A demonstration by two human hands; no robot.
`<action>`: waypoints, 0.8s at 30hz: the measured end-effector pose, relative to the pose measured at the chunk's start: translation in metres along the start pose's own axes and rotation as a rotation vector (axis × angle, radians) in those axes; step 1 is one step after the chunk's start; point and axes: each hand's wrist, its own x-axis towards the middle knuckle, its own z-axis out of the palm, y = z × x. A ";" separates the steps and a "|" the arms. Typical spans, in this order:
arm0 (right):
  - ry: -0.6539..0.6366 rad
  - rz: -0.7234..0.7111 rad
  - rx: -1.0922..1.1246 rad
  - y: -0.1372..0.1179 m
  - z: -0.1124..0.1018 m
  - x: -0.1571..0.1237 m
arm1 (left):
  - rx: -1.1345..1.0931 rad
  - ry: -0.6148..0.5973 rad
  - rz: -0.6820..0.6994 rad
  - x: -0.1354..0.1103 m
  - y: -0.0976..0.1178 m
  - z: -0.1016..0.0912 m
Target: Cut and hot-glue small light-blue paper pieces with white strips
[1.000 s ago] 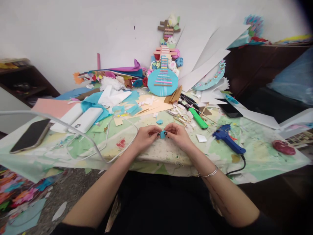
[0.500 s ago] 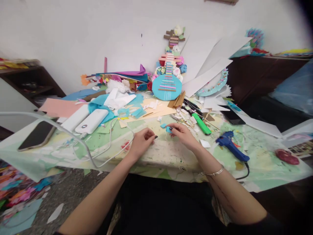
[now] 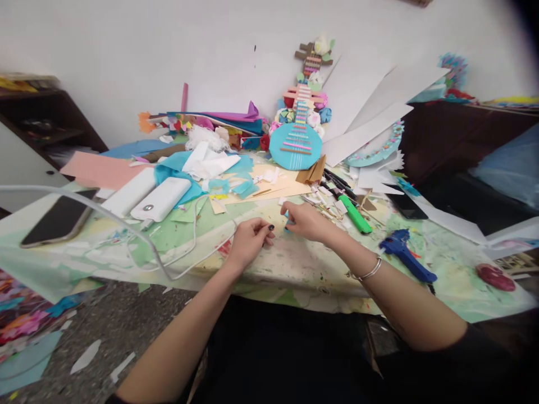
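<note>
Hands parted: right hand (image 3: 306, 221) took blue paper piece (image 3: 287, 226) up-frame, grip pinched tight on it, frame centre over bench (image 3: 295, 264). Left hand (image 3: 249, 238) curled closed, contents unclear. Risk: loose pinch drops piece among paper scraps (image 3: 244, 188).

- A paper-craft workroom: a paint-spattered counter (image 3: 295, 264) heaped with coloured paper sheets (image 3: 210, 119) and offcuts.
- A blue hot-glue gun (image 3: 404, 255) lies near a green marker (image 3: 356, 213).
- A round blue paper lute model (image 3: 297, 147) leans on the white wall (image 3: 126, 56); scraps litter the grey floor (image 3: 126, 320).

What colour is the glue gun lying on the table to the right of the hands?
The glue gun is blue, seen best in the head view.
</note>
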 end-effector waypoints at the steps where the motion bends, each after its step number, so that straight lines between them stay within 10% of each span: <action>1: -0.004 -0.022 -0.041 -0.004 0.002 -0.003 | 0.001 0.007 0.002 0.000 0.000 0.000; 15: -0.060 -0.155 -0.461 -0.033 0.017 -0.024 | -0.087 0.075 -0.015 0.002 -0.005 -0.001; 24: 0.431 0.387 0.819 0.019 0.021 -0.028 | -0.036 0.070 -0.087 -0.003 0.004 0.000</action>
